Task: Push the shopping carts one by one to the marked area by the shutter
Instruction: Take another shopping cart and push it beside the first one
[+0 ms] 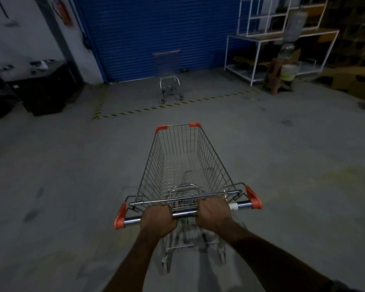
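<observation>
- Dim warehouse bay with a grey concrete floor [67,186], scuffed and stained. I am viewing from the head camera.
- Nearest: my left hand [158,218] and right hand [214,213] are each wrapped in a full fist round the chrome handle bar [184,213]. They sit close together near its middle, and the orange end caps are outside both fists.
- The shopping cart [177,161] stands on open floor directly ahead of me, short of the marked area. Its basket is empty.
- Orientation: the long axis runs from the handle to the orange-cornered nose, pointing away from me at the shutter, roughly in line with the parked cart.
- Risk 1: the narrow central grip gives little steering leverage. If a caster catches on rough floor, the nose could swing off line.
- Further out, the yellow-black hazard tape [135,111] marks the bay's near edge and left side.
- A parked cart [169,76] stands inside the tape, handle towards me, with its near wheels close to the line.
- Risk 2: on this heading I judge my nose would meet that cart. Too much speed would knock it into the blue roller shutter [156,28] behind.
- Risk 3: stopping early would leave my rear wheels outside the tape.
- Risk 4: veering right would bring the cart towards the white metal rack [252,66], and veering left towards the black cabinet [46,91].
</observation>
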`<state>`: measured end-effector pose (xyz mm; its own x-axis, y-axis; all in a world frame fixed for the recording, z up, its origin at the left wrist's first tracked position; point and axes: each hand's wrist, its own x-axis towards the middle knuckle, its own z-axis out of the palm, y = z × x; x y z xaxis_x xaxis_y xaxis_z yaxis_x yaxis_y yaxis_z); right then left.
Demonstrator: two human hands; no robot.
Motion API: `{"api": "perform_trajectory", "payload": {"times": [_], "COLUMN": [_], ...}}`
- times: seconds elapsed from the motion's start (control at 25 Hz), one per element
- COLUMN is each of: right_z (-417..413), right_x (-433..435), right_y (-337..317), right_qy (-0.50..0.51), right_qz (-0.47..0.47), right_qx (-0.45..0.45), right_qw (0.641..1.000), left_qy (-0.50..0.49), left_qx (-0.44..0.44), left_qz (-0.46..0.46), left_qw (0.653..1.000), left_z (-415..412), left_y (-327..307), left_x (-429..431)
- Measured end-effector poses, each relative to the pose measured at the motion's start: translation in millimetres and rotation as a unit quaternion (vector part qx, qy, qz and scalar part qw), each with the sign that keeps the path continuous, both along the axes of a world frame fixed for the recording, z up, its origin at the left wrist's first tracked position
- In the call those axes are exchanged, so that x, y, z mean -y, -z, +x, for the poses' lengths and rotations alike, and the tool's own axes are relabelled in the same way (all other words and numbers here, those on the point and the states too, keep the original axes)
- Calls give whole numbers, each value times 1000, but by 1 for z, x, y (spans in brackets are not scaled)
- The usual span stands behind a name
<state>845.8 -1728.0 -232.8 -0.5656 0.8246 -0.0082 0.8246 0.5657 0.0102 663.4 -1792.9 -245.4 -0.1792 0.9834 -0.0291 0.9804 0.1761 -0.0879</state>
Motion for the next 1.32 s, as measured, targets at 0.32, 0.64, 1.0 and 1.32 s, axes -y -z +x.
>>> {"api": "perform_trajectory", "payload": {"times": [0.32,0.64,1.0,1.32], "right_z": [-99,-185,-244,-283], "right_x": [-191,-344,-538,-732], "right_y": [30,56,61,-1], "right_qy": [56,68,48,45], "right_qz": [79,191,212,-48], "right_qx": [-51,-159,-166,31], "right_qw": [994,966,962,997], "left_qy": [53,118,128,9], "left_qx": [61,27,10,87], "left_qz": [-9,141,188,-102], "left_qw": [997,983,974,991], "left_z": [-113,-201,-266,-297], "left_y": [3,34,45,-13], "left_x": [-207,-359,-557,-759]}}
